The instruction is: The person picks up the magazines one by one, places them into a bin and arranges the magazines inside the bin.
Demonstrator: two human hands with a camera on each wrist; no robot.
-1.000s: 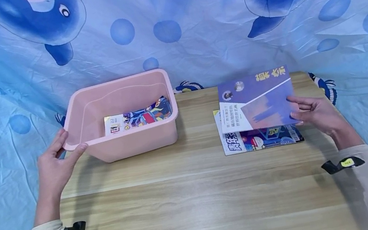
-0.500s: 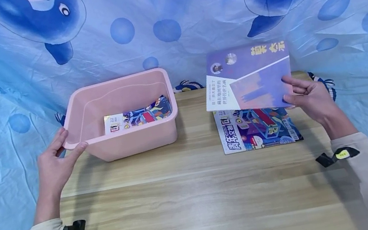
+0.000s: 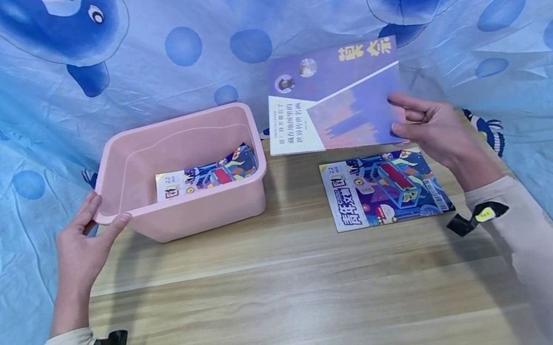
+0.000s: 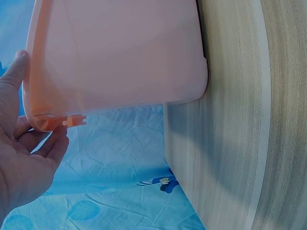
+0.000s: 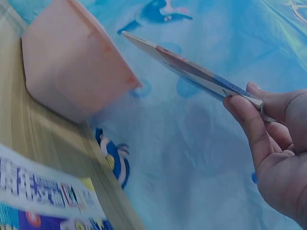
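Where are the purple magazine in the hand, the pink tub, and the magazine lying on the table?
purple magazine (image 3: 338, 97), head view, middle of its cover.
pink tub (image 3: 206, 212), head view, front outer wall.
magazine on the table (image 3: 385, 189), head view, middle of its colourful cover.

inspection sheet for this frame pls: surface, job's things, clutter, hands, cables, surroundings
Surface: wooden table, light grain, bare in front.
Job's things: purple magazine held in the air above the table's right rear; pink bin on the left with a colourful magazine lying inside; second colourful magazine flat on the table to the right.
Clutter: nothing seen.
Hands: right hand pinches the purple magazine at its right edge, thumb on top in the right wrist view; left hand holds the bin's left rim, thumb over the lip.
Cables: nothing seen; black straps on both sleeves.
Surroundings: blue dolphin-print cloth behind and at both sides.
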